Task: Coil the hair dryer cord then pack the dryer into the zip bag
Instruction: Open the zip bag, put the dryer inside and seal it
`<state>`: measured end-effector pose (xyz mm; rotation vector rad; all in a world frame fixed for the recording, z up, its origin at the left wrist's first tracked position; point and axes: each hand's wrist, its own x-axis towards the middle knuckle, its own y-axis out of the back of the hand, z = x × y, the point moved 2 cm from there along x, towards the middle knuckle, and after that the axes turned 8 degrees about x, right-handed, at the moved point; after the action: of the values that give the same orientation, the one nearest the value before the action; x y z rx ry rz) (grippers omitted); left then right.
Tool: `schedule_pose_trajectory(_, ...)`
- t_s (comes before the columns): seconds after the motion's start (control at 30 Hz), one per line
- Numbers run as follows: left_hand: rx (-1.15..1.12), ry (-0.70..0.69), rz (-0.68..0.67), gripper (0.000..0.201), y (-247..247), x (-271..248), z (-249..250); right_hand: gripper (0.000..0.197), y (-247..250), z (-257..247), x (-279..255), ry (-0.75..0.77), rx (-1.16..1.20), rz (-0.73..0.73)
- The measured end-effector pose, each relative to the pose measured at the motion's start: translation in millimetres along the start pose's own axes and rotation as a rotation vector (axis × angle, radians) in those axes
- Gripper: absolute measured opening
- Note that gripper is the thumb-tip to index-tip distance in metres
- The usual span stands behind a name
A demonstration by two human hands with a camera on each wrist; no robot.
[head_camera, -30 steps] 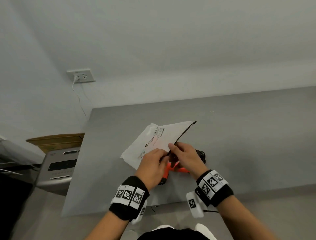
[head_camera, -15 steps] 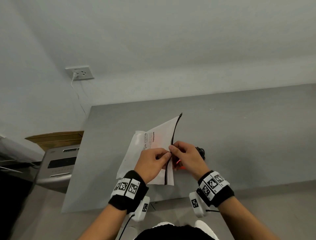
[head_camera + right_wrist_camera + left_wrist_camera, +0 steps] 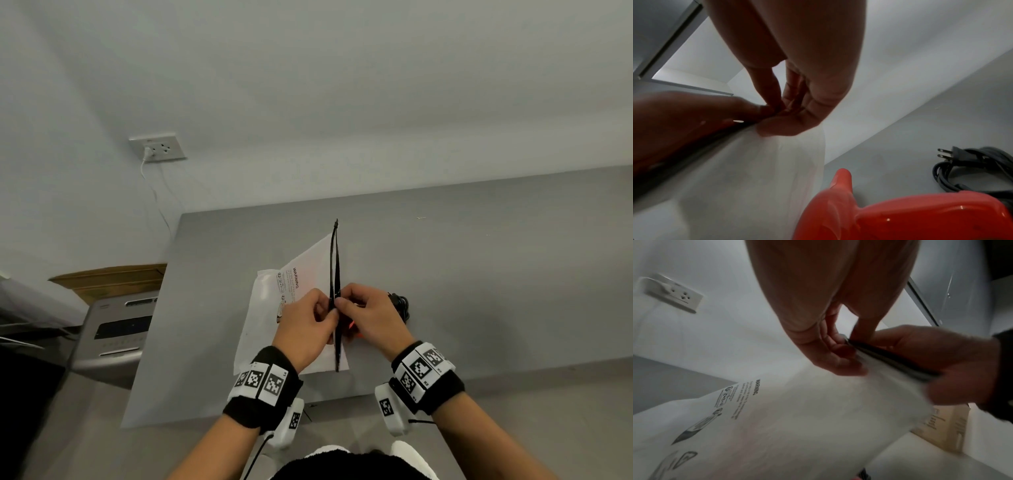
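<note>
A white zip bag [image 3: 270, 315] with WARNING print and a black zip strip [image 3: 334, 260] is held up over the grey table [image 3: 479, 267]. My left hand [image 3: 308, 325] and right hand [image 3: 366, 315] each pinch one side of the black strip at its middle, fingertips almost meeting. From the left wrist the bag [image 3: 797, 418] hangs below the pinch. The orange hair dryer [image 3: 910, 217] lies on the table under my right hand, next to its coiled black cord [image 3: 970, 168] with the plug free. In the head view only an orange sliver [image 3: 352, 330] and part of the cord [image 3: 400, 303] show.
A wall socket [image 3: 158, 148] with a white cable plugged in sits on the wall behind the table's left end. A grey appliance [image 3: 116, 329] and a cardboard box [image 3: 113, 279] stand left of the table. The table's front edge runs just under my wrists.
The bag has turned, so its black zip strip swung from slanting right to nearly straight away from me. Both hands moved slightly up while keeping their pinch. It now covers most of the dryer.
</note>
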<state>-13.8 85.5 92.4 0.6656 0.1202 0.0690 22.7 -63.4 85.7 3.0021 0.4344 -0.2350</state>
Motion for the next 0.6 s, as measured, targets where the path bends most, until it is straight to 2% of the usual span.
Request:
schedule_pose_trajectory(0.07, 0.029, 0.045, 0.118, 0.015, 11.1, 5.9, -1.9, 0.017, 2.8, -0.5, 5.8, 0.013, -0.098, 0.077)
schedule_pose_trajectory(0.17, -0.068, 0.157, 0.326, 0.013, 45.0, 21.0, -15.4, 0.016, 22.7, 4.4, 14.8, -0.005, -0.116, 0.283)
schedule_pose_trajectory(0.2, -0.079, 0.176, 0.369, 0.013, 55.4, 24.8, -20.1, 0.017, 28.7, 7.4, 16.4, -0.02, -0.121, 0.312)
schedule_pose_trajectory(0.27, -0.051, 0.16, 0.38, 0.012, 66.0, 28.5, -26.2, 0.019, 31.8, 13.8, 18.9, -0.046, -0.2, 0.25)
schedule_pose_trajectory(0.37, 0.071, 0.075, 0.325, 0.015, 62.0, 25.9, -31.9, 0.02, 23.1, 29.0, 22.9, -0.049, -0.382, 0.043)
schedule_pose_trajectory(0.43, 0.092, 0.067, 0.295, 0.015, 55.7, 23.6, -39.5, 0.018, 25.2, 45.4, 25.4, -0.038, -0.479, 0.021)
schedule_pose_trajectory(0.5, 0.047, 0.108, 0.283, 0.011, 51.8, 21.9, -45.7, 0.034, 32.2, 68.7, 26.2, -0.07, -0.749, 0.024)
schedule_pose_trajectory(0.57, 0.012, 0.14, 0.274, 0.007, 49.6, 20.5, -49.6, 0.058, 36.6, 97.3, 24.0, -0.142, -1.08, -0.046)
schedule_pose_trajectory(0.6, 0.007, 0.148, 0.264, 0.005, 48.1, 20.2, -51.9, 0.064, 36.6, 109.1, 22.3, -0.158, -1.168, -0.085)
